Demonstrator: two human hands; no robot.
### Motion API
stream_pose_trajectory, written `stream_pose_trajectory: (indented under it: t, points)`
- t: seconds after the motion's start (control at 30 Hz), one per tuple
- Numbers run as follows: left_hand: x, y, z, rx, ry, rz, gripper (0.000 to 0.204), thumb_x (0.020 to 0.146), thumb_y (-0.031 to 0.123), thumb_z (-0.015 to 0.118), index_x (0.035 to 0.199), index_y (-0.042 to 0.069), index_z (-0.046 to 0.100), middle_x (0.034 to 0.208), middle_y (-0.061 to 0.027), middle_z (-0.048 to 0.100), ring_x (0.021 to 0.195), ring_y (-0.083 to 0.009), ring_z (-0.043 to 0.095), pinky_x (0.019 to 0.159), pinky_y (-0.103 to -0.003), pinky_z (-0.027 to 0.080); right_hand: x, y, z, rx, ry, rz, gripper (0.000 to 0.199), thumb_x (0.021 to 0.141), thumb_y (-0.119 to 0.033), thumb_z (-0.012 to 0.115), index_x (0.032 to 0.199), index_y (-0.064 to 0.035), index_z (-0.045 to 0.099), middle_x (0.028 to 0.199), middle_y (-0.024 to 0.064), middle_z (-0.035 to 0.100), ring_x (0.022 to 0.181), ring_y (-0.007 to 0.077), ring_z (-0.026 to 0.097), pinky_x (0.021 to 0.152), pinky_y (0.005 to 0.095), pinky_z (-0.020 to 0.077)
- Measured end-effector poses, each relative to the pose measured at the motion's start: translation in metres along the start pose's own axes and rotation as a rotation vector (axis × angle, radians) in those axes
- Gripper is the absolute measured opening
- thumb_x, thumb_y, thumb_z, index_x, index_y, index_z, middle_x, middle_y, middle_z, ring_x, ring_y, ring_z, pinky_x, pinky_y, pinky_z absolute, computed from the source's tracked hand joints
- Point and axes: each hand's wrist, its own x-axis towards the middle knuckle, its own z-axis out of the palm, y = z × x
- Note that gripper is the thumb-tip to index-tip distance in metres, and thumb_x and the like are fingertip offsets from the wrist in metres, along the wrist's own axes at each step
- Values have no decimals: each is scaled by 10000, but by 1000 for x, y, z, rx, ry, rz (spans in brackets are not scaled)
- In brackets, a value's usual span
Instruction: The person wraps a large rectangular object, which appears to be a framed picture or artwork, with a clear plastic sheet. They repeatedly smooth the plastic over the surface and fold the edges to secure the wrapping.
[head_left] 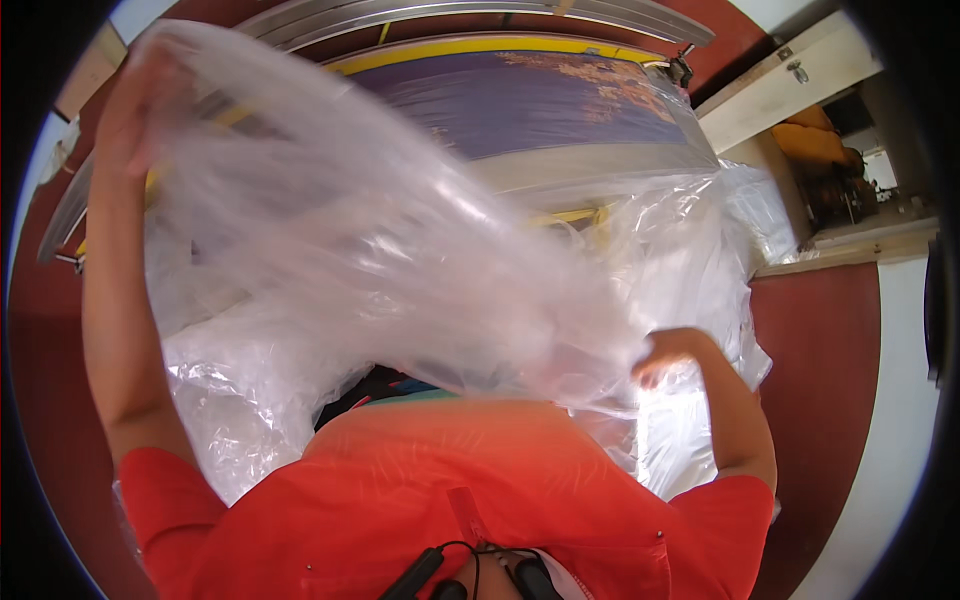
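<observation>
A large clear plastic sheet [400,220] stretches slantwise in front of me, its middle smeared by motion. Raised high at the upper left, my left hand [135,115] grips one end of it; the fingers show only dimly through the film. At lower right my right hand [672,352] is closed on the sheet's other end, close to my red shirt. More crumpled clear plastic [240,420] lies around my lap and under the sheet. Beyond it is a flat panel [520,100] with a dark blue and orange pattern, partly covered by film.
A yellow bar [490,44] edges the panel's far side, with silver metal rails [340,22] behind it. The floor [815,330] is dark red. At upper right stands a white door [790,80] by an opening into another space.
</observation>
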Motion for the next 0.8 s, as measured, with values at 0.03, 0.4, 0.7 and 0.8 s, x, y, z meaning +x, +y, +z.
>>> stream_pose_trajectory:
  t: [0.03, 0.4, 0.7, 0.8]
  points:
    - [16, -12, 12, 555, 43, -52, 268, 802, 224, 482, 954, 4, 500, 880, -32, 536, 773, -112, 514, 657, -248, 419, -4, 29, -16, 324, 104, 98, 288, 667, -278, 582, 833, -43, 609, 819, 119, 597, 697, 191, 572, 651, 303, 423]
    - [40, -26, -61, 2016, 771, 293, 215, 810, 163, 436, 926, 8, 529, 872, -91, 578, 839, -173, 550, 698, -278, 417, -130, 41, -76, -265, 2399, -200, 576, 583, 154, 369, 1128, -21, 429, 1183, 132, 414, 1090, 216, 392, 896, 300, 334]
    - [-96, -73, -38, 58, 762, -25, 260, 808, 150, 453, 1042, 36, 464, 989, -75, 528, 914, -129, 514, 805, -228, 401, 10, -131, -80, 176, 601, -519, 277, 750, -163, 568, 997, -44, 536, 949, 135, 563, 937, 171, 515, 769, 305, 416]
    - [-144, -49, -27, 116, 938, 59, 164, 791, 137, 495, 923, 40, 497, 858, -36, 546, 791, -89, 525, 681, -196, 418, 35, -195, -126, -189, 1204, -801, 369, 777, -297, 498, 1092, -105, 471, 1086, 143, 481, 1058, 267, 415, 869, 346, 326]
